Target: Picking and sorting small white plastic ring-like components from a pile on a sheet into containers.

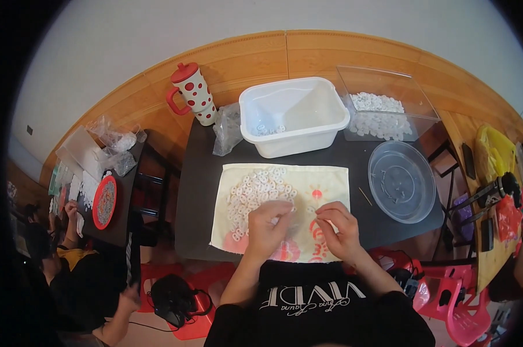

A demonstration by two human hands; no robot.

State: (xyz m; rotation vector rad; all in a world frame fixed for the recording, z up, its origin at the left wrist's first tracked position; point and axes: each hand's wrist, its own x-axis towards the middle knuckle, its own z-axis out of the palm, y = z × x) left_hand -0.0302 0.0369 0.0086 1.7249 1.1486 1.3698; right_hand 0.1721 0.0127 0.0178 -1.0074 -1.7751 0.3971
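Observation:
My left hand (pixel 268 228) hovers over the right side of a pile of small white pieces with dark-ringed holes (pixel 256 191). Its fingers are drawn together in a pinch, and whatever sits at the tips is too small to make out. Facing it, my right hand (pixel 341 229) also pinches thumb and fingers together, its contents likewise unclear. A short gap separates the two sets of fingertips. Beneath both hands lies a pale yellow cloth (pixel 331 176) with red and pink prints. A few similar pieces (pixel 310 210) rest on the cloth between the hands.
Behind the cloth on the dark table (pixel 198 202) stands a white tub (pixel 296 141) with a few pieces inside. A clear box (pixel 383 115) of white pieces, a round clear lid (pixel 401 191), a toothpick (pixel 365 196), a dotted tumbler (pixel 196 95) and a plastic bag (pixel 227 130) surround it.

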